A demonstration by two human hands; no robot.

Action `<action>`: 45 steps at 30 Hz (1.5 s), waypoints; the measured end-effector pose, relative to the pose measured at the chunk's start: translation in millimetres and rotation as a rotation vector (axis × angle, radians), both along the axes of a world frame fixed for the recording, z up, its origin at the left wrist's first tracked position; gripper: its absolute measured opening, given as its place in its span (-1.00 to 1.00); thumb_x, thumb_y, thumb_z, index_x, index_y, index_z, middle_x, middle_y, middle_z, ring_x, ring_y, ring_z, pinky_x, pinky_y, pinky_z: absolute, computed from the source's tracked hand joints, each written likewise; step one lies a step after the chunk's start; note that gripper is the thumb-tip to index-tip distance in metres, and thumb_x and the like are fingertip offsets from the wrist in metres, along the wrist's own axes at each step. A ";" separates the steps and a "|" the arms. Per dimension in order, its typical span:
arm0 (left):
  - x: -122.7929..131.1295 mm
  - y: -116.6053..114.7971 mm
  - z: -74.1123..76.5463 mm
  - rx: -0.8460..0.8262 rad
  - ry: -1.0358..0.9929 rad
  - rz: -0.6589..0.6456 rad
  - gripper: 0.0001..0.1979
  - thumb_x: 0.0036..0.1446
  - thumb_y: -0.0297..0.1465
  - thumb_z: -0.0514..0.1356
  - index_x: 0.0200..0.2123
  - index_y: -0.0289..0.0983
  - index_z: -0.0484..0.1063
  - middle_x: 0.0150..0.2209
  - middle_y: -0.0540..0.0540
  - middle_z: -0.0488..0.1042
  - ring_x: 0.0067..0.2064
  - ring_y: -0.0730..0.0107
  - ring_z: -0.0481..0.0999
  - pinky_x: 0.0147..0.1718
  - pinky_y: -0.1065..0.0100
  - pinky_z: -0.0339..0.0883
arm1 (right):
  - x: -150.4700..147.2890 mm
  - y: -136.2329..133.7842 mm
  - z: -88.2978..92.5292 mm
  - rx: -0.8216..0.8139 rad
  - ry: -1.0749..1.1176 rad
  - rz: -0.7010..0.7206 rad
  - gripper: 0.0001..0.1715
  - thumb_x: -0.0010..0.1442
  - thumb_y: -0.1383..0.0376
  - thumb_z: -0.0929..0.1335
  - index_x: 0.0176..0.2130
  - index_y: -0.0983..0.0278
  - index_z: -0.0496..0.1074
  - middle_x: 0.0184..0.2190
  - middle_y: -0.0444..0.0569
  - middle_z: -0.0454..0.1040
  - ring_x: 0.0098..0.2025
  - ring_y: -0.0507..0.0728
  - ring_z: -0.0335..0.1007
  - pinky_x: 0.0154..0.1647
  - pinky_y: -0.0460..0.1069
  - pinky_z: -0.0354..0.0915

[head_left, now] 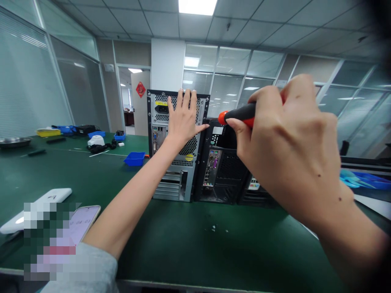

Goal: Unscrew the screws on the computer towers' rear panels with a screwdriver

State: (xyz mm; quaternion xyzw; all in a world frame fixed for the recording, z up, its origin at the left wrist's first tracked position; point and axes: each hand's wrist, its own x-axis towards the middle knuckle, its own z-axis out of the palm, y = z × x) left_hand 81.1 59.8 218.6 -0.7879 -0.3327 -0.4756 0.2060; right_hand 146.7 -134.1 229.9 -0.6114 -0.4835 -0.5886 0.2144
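Note:
My left hand (183,116) lies with spread fingers against the upper back panel of a grey computer case (188,191), its fingertips at the top edge. In front of the camera, my right hand (290,126) is wrapped round a black and red screwdriver (241,114). The orange end of the handle points left; the shaft and tip cannot be seen. Behind it stands a black computer case (224,175), right beside the grey one, with ports and an open bay at its back. My right hand covers part of the black case and what is farther right.
On the left of the green table (171,244) lie a phone (88,215) and a white slab-like device (58,195). A blue bin (135,158) sits left of the grey case. Farther back are a yellow tray (49,132) and a metal dish (15,142). Small bits (214,228) lie in front.

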 end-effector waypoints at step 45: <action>0.4 -6.3 2.3 -0.016 0.040 0.024 -0.01 0.02 -0.02 0.18 0.34 -0.36 -0.20 0.35 -0.36 -0.07 0.37 -0.16 -0.19 0.28 -0.19 -0.41 | 25.0 -16.9 -8.4 -0.148 0.110 0.141 -0.51 0.28 0.02 0.12 -0.09 0.32 0.34 -0.24 0.14 0.39 -0.40 0.10 0.38 -0.53 -0.04 0.08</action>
